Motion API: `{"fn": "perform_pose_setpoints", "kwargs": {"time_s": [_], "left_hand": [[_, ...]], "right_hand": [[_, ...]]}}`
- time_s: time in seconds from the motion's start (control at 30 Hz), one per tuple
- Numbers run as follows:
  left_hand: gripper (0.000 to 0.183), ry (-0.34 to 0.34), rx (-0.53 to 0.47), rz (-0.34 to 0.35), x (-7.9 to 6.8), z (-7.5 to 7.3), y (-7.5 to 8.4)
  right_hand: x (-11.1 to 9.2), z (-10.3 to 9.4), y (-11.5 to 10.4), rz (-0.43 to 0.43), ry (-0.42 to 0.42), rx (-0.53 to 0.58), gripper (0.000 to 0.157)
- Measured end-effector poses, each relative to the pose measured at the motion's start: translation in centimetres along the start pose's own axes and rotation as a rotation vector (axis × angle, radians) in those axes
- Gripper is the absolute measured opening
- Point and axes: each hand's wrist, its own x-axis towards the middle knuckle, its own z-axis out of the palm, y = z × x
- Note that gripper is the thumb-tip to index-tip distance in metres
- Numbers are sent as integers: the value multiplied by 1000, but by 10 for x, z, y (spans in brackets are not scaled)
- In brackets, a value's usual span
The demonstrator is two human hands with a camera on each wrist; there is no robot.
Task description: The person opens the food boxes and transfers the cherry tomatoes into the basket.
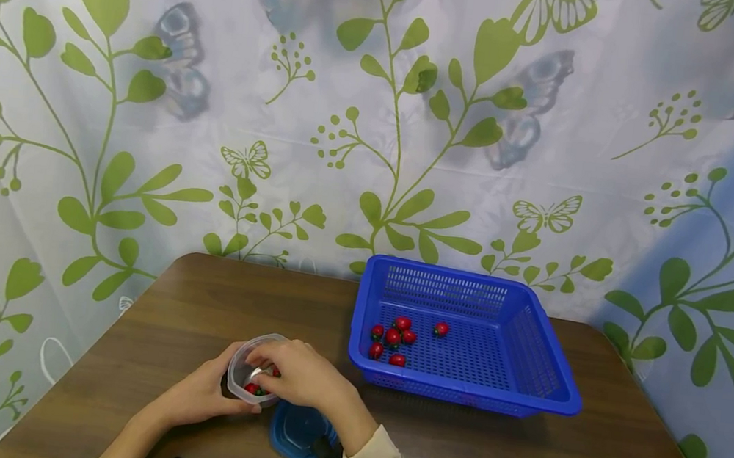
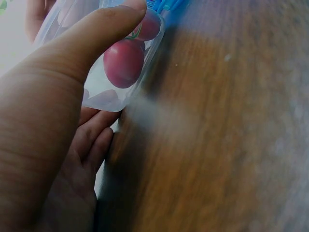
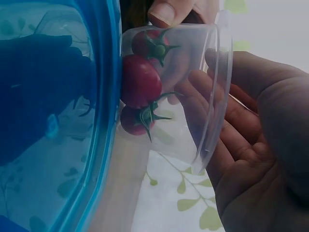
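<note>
My left hand (image 1: pixel 202 390) grips a clear plastic container (image 1: pixel 239 371) from its left side, thumb and fingers around the wall. Several red cherry tomatoes (image 3: pixel 141 81) with green stems lie at its bottom. Through the wall in the left wrist view, a cherry tomato (image 2: pixel 124 63) shows beside the left thumb. My right hand (image 1: pixel 303 372) reaches over the rim, its bent fingers inside the container above the tomatoes. Nothing shows between its thumb and fingers in the right wrist view. Close below the right hand lies a blue lid (image 1: pixel 300 426) on the table.
A blue perforated basket (image 1: pixel 458 385) stands at the right on the brown wooden table (image 1: pixel 255 292). Several cherry tomatoes (image 1: pixel 393 337) lie in its left part. Behind the table hangs a white cloth (image 1: pixel 298 119) with green leaves and butterflies.
</note>
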Motion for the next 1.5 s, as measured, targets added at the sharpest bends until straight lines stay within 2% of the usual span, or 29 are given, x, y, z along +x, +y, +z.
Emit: {"fn": "perform_pose_setpoints", "kwargs": {"time_s": [0.17,0.43,0.83,1.07,1.5], "left_hand": [[88,10,21,8,0,0,1],[92,10,24,-27,0,0,3],[87,-7,19,25,-1,-1,-1],[88,0,41,28,-2,-1,-1],[87,8,33,20,-2,0,4]], "right_hand": [[2,3,-1,4,-8,-35,27],[5,6,-3,11,-39,-77,27],[7,8,-6,-12,-71,-99,22],[9,7,-8,8,-110,-87,19],[12,6,-10,18,-188,-138,21]]}}
